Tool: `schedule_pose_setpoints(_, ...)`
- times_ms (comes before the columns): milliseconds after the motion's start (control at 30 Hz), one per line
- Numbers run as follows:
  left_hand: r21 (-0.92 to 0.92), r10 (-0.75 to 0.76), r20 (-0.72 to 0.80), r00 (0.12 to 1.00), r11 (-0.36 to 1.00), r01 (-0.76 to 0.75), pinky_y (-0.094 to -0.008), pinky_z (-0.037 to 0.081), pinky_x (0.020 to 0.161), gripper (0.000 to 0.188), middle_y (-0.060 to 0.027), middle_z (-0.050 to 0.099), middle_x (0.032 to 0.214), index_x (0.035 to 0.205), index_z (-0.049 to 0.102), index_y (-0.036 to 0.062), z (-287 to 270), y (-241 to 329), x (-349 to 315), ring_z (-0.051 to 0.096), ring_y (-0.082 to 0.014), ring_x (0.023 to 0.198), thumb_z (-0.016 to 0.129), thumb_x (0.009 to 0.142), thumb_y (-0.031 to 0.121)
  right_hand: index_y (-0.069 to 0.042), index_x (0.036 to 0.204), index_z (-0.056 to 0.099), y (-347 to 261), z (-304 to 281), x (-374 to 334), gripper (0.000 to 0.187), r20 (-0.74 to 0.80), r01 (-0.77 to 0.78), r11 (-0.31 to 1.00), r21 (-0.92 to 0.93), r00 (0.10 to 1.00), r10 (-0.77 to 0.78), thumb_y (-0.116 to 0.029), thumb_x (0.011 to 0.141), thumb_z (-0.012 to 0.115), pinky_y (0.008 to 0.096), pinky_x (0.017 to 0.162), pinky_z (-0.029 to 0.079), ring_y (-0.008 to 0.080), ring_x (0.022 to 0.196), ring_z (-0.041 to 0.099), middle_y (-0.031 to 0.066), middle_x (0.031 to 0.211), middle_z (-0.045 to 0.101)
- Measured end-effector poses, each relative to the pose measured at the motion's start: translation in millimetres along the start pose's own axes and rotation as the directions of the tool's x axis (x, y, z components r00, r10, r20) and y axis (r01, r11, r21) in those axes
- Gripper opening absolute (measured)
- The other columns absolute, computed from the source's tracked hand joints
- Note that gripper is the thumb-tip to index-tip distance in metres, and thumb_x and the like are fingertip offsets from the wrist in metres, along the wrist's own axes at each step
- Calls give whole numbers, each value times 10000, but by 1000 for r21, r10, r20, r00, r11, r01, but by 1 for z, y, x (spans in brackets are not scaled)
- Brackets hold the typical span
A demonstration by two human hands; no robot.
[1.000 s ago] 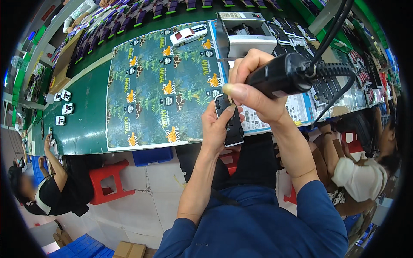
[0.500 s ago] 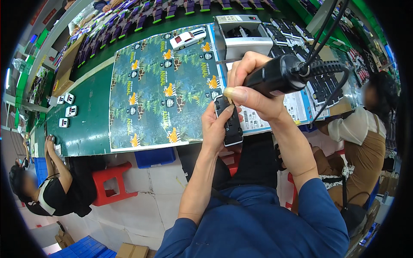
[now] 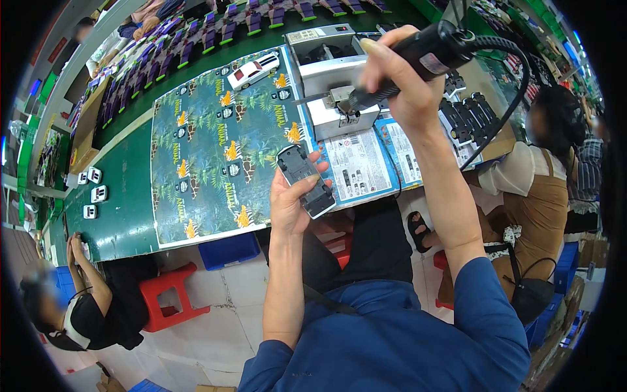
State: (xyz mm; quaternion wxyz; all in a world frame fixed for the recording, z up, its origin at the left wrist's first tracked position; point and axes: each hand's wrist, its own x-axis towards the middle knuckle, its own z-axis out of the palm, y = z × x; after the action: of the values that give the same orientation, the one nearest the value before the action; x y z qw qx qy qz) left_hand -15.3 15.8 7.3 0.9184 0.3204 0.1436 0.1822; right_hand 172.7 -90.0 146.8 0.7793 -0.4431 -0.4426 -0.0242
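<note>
My left hand (image 3: 287,201) grips a toy car (image 3: 302,168) turned with its black underside up, thumb across the chassis, above the patterned sheet's near right corner. In my right hand (image 3: 413,91) is a black corded electric screwdriver (image 3: 431,51), held slantwise. Its lower end meets the front of a grey box-shaped screw feeder (image 3: 336,70), beside a small metal fitting; my fingers and motion blur make the exact contact hard to tell. Farther off, a white toy car (image 3: 253,72) with dark stripes stands on its wheels on the sheet.
An animal-patterned sheet (image 3: 202,140) covers the green table (image 3: 127,215). Several small white car-shaped pieces (image 3: 98,193) lie at left. Black car undersides (image 3: 480,117) sit in rows at right. Purple pieces (image 3: 228,29) line the back. Co-workers sit at both sides. The screwdriver's cable (image 3: 516,98) loops down at right.
The screwdriver has moved away from the toy car, up and forward to the screw feeder. My left hand has shifted left with the car, whose underside now faces up more fully.
</note>
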Motion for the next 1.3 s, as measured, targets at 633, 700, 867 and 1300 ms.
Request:
schedule_pose_setpoints(633, -52, 10, 34, 999, 999, -8, -550, 584, 906, 775, -207, 516, 1347, 1469, 320, 107, 6, 2, 1, 599, -368, 1196, 592, 783, -129, 2, 851, 623, -36, 19, -27, 152, 86, -326, 906, 269, 945, 315, -127, 877, 697, 264, 477, 445, 128, 451, 535, 49, 571, 556)
schedule_pose_setpoints(700, -57, 19, 1, 1000, 998, -18, -495, 628, 798, 727, -191, 527, 1332, 1436, 345, 92, 1, 1, 4, 626, -353, 1151, 570, 779, -119, 7, 893, 584, -37, 25, -47, 132, 155, -303, 881, 363, 952, 263, -110, 904, 645, 285, 501, 479, 142, 467, 545, 52, 579, 545)
schedule_pose_setpoints(867, -57, 79, -82, 993, 995, -84, -427, 638, 710, 674, -157, 574, 1254, 1373, 416, 70, -7, -3, 9, 665, -276, 1035, 577, 749, -125, 17, 895, 579, -36, 40, -68, 188, 179, -337, 862, 380, 941, 289, -104, 857, 717, 273, 542, 516, 118, 503, 569, 73, 637, 587)
schedule_pose_setpoints(1300, -140, 28, -64, 998, 989, -36, -415, 618, 734, 653, -151, 595, 1217, 1358, 441, 55, -13, -7, 14, 665, -252, 978, 568, 745, -131, -16, 832, 614, -23, 51, -78, 182, 196, -456, 821, 343, 890, 412, -96, 814, 776, 220, 478, 443, 96, 484, 552, 46, 624, 590)
